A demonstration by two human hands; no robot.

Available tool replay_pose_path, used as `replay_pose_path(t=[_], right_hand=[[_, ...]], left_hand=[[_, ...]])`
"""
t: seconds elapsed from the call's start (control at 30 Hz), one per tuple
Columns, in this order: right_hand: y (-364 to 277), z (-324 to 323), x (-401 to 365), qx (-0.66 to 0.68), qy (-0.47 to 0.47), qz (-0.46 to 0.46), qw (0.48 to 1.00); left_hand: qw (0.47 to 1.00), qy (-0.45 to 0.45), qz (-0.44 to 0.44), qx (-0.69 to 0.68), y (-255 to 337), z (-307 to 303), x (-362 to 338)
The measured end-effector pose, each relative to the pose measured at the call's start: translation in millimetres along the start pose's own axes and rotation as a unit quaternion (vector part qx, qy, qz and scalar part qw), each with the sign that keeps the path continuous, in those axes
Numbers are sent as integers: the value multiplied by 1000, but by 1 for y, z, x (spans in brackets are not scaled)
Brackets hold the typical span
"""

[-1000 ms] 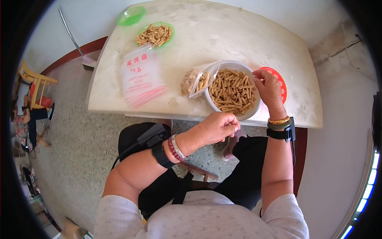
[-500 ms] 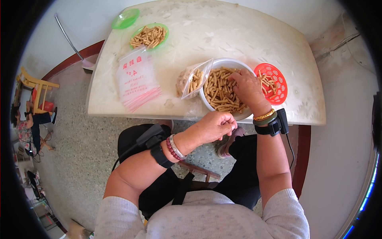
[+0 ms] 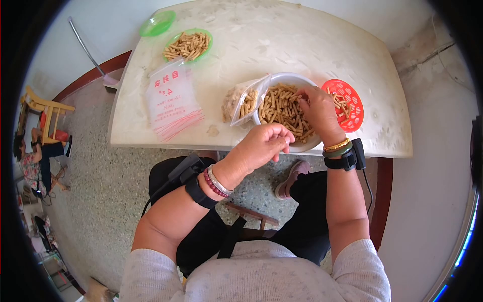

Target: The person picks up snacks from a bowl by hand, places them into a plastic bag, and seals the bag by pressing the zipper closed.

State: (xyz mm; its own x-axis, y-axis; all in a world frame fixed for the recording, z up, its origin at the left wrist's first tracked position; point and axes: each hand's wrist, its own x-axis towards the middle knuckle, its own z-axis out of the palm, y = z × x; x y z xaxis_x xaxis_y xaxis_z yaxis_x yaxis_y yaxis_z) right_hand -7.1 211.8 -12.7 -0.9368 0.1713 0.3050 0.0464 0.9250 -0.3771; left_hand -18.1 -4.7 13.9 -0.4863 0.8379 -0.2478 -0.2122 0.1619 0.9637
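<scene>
Left of a bowl (image 3: 292, 78) of tan sticks (image 3: 279, 108) lie flat plastic bags (image 3: 176, 103); the left hand (image 3: 260, 148), loosely curled, is at its near rim and the right hand (image 3: 320, 113), grip narrow, over its sticks — whether either holds one, I cannot tell — with a red basket (image 3: 355, 108) right of the bowl.

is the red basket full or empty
Neither, partly filled: some brown sticks lie in the red basket, with bare slotted red around them.
</scene>
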Motion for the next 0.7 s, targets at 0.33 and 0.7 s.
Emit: replay_pose_path(t=[0.33, 0.7], right_hand=[[-6, -35, -17, 502, -54, 149, 850], [-20, -38, -24, 556, -98, 141, 814]], left_hand=[[981, 118, 4, -153, -2, 1, 13], [961, 155, 43, -226, -4, 7, 35]])
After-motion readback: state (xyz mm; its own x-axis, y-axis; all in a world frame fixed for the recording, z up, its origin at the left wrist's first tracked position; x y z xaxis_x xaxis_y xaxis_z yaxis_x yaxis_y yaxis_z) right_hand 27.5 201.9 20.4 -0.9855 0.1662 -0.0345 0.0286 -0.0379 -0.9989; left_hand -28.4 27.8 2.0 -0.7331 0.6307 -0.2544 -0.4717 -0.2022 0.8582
